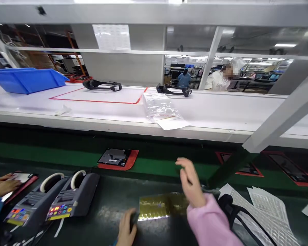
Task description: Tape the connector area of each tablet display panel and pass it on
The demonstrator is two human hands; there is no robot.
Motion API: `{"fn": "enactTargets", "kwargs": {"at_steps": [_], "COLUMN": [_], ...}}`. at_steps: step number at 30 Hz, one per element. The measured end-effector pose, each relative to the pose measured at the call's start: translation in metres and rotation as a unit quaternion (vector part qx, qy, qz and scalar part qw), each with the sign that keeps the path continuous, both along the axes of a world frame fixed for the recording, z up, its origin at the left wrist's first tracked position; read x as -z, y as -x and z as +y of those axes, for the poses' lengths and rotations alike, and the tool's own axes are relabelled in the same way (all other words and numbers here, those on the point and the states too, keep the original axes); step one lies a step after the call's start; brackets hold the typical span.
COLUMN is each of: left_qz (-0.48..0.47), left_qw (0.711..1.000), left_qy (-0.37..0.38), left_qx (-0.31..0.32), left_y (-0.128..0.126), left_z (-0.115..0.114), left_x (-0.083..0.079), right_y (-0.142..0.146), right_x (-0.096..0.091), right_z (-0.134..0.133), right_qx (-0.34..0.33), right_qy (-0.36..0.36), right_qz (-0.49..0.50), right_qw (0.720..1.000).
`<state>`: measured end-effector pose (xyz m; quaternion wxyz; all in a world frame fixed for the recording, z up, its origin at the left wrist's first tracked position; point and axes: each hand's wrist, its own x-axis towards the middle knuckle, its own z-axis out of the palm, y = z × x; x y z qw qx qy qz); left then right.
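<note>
My left hand is low at the centre, on the dark bench, with fingers curled beside a small dark shape that I cannot make out. Just right of it lies a shiny gold-yellow sheet, flat, with a row of bumps along its near edge. My right hand, in a pink sleeve, is raised over the sheet's right end. Its fingers are bent and partly apart, with nothing between them. Beyond it runs a green conveyor belt, where a flat black device panel rests on a red mat.
Two tape dispensers stand at left, beside a co-worker's hands. Printed label sheets and a black strap lie at right. A slanted post rises there. The white shelf holds a blue bin and plastic bags.
</note>
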<state>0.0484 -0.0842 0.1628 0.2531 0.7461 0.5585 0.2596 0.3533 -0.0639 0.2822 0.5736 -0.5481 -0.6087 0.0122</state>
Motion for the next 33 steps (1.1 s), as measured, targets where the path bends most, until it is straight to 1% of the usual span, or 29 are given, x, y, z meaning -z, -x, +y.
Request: {"fn": "enactTargets", "kwargs": {"at_steps": [2,3,4,5,6,7,8,9,10,11,13,14,15,16,17,18,20,21,23,25,29,33], "left_qz": [-0.051,-0.069,-0.085,-0.099,-0.118,-0.150,-0.174,-0.178,-0.164,-0.139,-0.062,-0.028,-0.004,0.018,0.045,0.076,0.135,0.155,0.187,0.223,0.299,0.344], "left_qw": [0.998,0.996,0.993,0.990,0.984,0.970,0.950,0.932,0.913,0.896,0.881,0.879,0.876,0.874,0.875,0.875,0.874,0.873,0.877,0.884,0.888,0.884], "left_qy": [-0.037,-0.052,-0.069,-0.089,-0.117,-0.169,-0.228,-0.279,-0.328,-0.374,-0.419,-0.420,-0.416,-0.405,-0.385,-0.359,-0.314,-0.303,-0.293,-0.283,-0.258,-0.250], "left_qx": [0.015,0.025,0.036,0.048,0.064,0.094,0.121,0.149,0.178,0.195,0.211,0.224,0.245,0.266,0.292,0.315,0.346,0.350,0.332,0.297,0.236,0.194], "left_y": [-0.022,-0.028,-0.032,-0.034,-0.035,-0.034,-0.032,-0.029,-0.027,-0.026,-0.026,-0.030,-0.036,-0.044,-0.055,-0.069,-0.099,-0.114,-0.139,-0.157,-0.173,-0.185], "left_z": [0.030,0.046,0.062,0.076,0.087,0.098,0.106,0.114,0.122,0.129,0.146,0.156,0.165,0.174,0.182,0.190,0.204,0.210,0.223,0.237,0.259,0.269], "left_x": [-0.032,-0.049,-0.067,-0.086,-0.106,-0.129,-0.154,-0.180,-0.206,-0.231,-0.276,-0.294,-0.307,-0.317,-0.323,-0.326,-0.324,-0.321,-0.315,-0.310,-0.308,-0.305], "right_y": [-0.023,-0.031,-0.037,-0.040,-0.042,-0.042,-0.042,-0.041,-0.041,-0.041,-0.041,-0.042,-0.043,-0.043,-0.044,-0.044,-0.045,-0.046,-0.048,-0.050,-0.052,-0.049], "right_x": [-0.080,-0.113,-0.140,-0.160,-0.174,-0.182,-0.186,-0.187,-0.186,-0.184,-0.179,-0.177,-0.175,-0.174,-0.172,-0.171,-0.166,-0.164,-0.159,-0.155,-0.152,-0.153], "right_z": [0.020,0.034,0.049,0.066,0.084,0.101,0.116,0.130,0.140,0.148,0.156,0.156,0.156,0.155,0.154,0.153,0.152,0.152,0.153,0.153,0.153,0.151], "right_qx": [-0.009,-0.014,-0.019,-0.024,-0.021,-0.010,0.001,0.011,0.020,0.026,0.036,0.041,0.045,0.047,0.048,0.048,0.047,0.046,0.048,0.051,0.047,0.043], "right_qy": [-0.076,-0.088,-0.064,-0.014,0.050,0.118,0.165,0.198,0.213,0.216,0.214,0.216,0.218,0.222,0.225,0.228,0.228,0.226,0.221,0.215,0.208,0.205], "right_qz": [-0.056,-0.101,-0.152,-0.206,-0.261,-0.313,-0.348,-0.372,-0.386,-0.391,-0.395,-0.395,-0.394,-0.390,-0.386,-0.380,-0.367,-0.360,-0.345,-0.330,-0.307,-0.289], "right_qw": [0.995,0.991,0.986,0.978,0.964,0.943,0.923,0.907,0.897,0.894,0.893,0.892,0.892,0.892,0.893,0.895,0.901,0.904,0.911,0.918,0.927,0.934]}}
